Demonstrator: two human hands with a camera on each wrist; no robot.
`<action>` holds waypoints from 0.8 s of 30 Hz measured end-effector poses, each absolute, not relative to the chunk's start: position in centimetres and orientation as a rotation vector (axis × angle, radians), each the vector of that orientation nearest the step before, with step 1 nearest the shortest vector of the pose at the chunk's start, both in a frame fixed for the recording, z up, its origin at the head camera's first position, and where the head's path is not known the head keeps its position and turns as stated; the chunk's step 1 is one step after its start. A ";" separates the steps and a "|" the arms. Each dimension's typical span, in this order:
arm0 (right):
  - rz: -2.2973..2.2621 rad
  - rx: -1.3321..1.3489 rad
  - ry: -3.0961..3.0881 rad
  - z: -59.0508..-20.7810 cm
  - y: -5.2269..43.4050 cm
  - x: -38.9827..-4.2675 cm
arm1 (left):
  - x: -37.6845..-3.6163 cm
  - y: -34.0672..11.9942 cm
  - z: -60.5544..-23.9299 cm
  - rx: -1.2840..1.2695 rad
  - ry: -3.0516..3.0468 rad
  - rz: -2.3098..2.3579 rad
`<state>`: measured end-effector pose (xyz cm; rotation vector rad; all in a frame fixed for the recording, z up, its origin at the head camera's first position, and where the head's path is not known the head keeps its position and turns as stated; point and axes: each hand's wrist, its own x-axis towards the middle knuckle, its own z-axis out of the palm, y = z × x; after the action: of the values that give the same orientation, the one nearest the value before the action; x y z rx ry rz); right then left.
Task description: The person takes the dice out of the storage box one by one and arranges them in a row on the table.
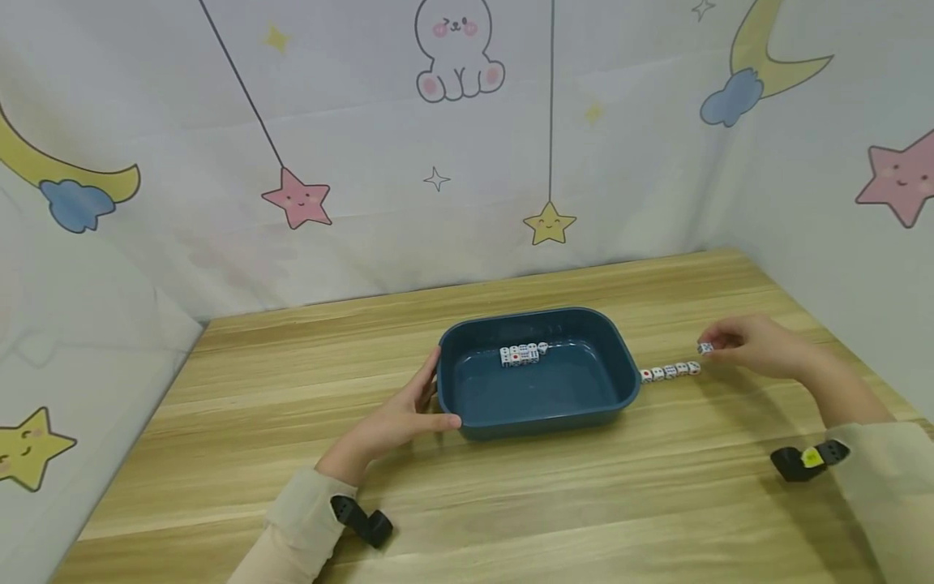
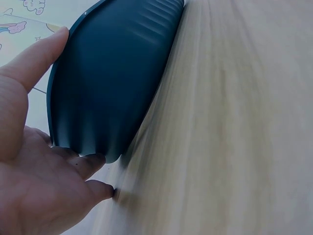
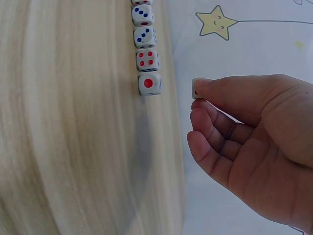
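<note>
A small white die is pinched in the fingertips of the right hand, held up just above the counter. It sits near the far end of a row of dice. That row lies in a straight line on the counter, and its other end is just beside the right wall of a dark blue tray. More dice lie in a little bunch inside the tray, close to its back wall. The left hand rests flat against the left side of the tray, fingers straight, thumb by the front corner.
</note>
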<state>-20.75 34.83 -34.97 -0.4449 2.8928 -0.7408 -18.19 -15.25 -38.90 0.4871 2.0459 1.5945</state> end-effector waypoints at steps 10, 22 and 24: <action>-0.743 -0.403 2.869 -36.2 35.5 -20.8 | -18.2 -15.2 -38.8 0.507 2.070 1.589; -0.735 -0.391 2.852 -37.1 35.6 -20.8 | -18.2 -15.2 -38.8 0.497 2.080 1.590; -0.729 -0.388 2.852 -37.3 35.6 -20.9 | -18.2 -15.2 -38.8 0.500 2.078 1.592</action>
<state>-20.92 35.64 -37.31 -0.3880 2.8522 -0.7286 -18.20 -15.20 -38.81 0.4998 2.0782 1.5917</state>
